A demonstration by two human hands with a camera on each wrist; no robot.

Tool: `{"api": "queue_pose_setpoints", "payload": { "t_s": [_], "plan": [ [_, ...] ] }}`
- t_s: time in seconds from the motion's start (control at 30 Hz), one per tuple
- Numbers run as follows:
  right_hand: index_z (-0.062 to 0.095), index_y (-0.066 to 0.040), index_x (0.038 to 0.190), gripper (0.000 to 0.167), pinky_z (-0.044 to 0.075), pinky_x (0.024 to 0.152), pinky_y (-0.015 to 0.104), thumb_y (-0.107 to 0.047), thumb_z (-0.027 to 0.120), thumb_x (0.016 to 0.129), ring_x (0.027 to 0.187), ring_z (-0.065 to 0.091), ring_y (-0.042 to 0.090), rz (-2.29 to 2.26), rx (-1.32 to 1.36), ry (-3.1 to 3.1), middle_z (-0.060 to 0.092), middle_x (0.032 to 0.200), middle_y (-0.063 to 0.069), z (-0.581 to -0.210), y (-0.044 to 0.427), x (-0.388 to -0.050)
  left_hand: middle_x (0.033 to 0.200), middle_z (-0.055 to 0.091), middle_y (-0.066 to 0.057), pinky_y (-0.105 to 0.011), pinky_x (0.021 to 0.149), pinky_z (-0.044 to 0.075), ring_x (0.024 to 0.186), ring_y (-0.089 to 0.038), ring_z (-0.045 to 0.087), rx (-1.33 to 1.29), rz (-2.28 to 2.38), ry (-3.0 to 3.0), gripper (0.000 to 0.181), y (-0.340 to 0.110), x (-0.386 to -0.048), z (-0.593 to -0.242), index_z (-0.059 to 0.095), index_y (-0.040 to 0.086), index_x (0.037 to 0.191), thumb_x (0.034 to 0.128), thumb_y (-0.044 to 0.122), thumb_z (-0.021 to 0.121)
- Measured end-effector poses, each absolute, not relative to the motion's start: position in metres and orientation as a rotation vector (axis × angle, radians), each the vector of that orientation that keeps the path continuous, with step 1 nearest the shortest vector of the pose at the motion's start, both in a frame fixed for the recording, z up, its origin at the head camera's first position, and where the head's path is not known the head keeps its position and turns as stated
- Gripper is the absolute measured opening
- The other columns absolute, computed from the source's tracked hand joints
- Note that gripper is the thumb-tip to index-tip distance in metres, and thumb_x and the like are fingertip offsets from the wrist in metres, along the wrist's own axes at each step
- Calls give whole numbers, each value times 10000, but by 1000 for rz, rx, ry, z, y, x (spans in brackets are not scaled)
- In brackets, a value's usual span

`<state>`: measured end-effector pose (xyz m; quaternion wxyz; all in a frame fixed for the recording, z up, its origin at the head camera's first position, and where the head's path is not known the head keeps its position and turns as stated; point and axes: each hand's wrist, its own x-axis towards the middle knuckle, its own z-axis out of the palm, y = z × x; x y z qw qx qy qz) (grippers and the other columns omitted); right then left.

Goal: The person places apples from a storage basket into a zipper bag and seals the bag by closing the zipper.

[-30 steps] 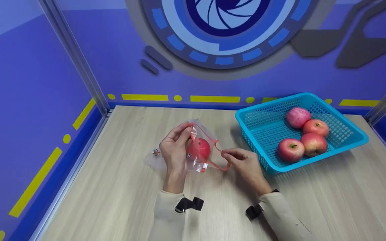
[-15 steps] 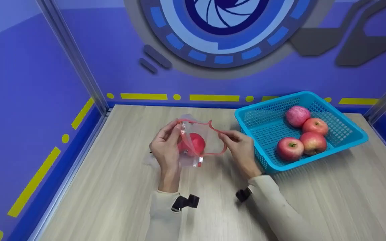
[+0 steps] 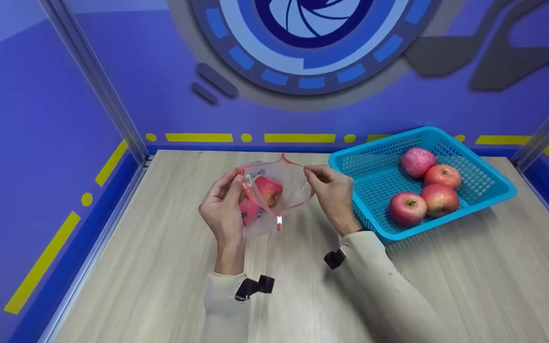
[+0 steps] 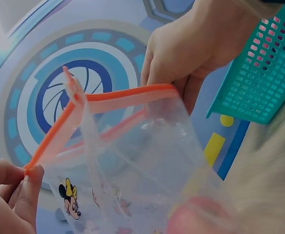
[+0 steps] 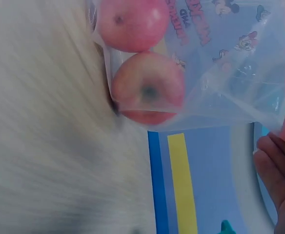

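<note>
A clear zip bag [image 3: 296, 183] with a red-orange zip edge and cartoon prints stands with its mouth spread wide. At the bottom of the bag lie two red apples, an upper apple [image 5: 132, 24] and a lower apple [image 5: 148, 83] in the right wrist view. My left hand [image 3: 222, 205] pinches the left side of the zip edge between thumb and fingers. On the opposite side, my right hand [image 3: 334, 195] pinches the zip edge. The zip slider [image 3: 279, 220] hangs at the near corner of the mouth. The left wrist view shows both hands on the edge.
A turquoise plastic basket [image 3: 484, 204] stands on the right of the wooden table [image 3: 293, 295], close to my right hand. Several red apples [image 3: 440, 200] lie in it. Blue printed walls [image 3: 160, 95] enclose the table at the back and sides.
The bag's mouth has been pulled wider. My right hand has moved up and left with its edge, and my left hand has shifted left. The apples in the bag show more clearly now.
</note>
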<state>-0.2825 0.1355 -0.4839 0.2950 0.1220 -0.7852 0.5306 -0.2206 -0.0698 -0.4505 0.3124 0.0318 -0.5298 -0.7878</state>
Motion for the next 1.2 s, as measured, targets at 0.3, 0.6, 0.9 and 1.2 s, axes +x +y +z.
{"api": "queue_pose_setpoints", "payload": {
  "t_s": [0.3,0.6,0.9,1.2],
  "plan": [
    [834,-64,1089,137,587,724,204,-112,813,962,838,732,159,1424,300,-2203,796,986,24,-478,150,-278,1098,768,-158,-348,845,622,957,-277,756,19,-2103,-1540,213,-62,-217,-452,781,-23,1181,990,70,769],
    [821,-81,1125,179,602,786,239,-167,816,968,888,720,145,1467,272,-2292,784,1036,1,-474,159,-271,1094,770,-161,-353,832,623,972,-278,759,31,-2095,-1571,214,-60,-219,-454,784,-30,1165,974,67,787],
    [818,-77,1139,187,607,773,255,-166,807,976,887,706,162,1469,319,-2364,778,1039,-5,-471,164,-266,1043,791,-122,-254,780,612,909,-236,763,5,-1833,-1778,204,-58,-221,-455,808,-6,1137,953,82,808],
    [808,-74,1178,218,606,800,265,-176,797,985,922,701,180,1474,280,-2404,773,1077,9,-472,168,-265,1053,803,-91,-342,837,622,968,-248,775,-179,-1554,-1874,195,-55,-223,-463,838,13,1067,891,88,876]
  ]
}}
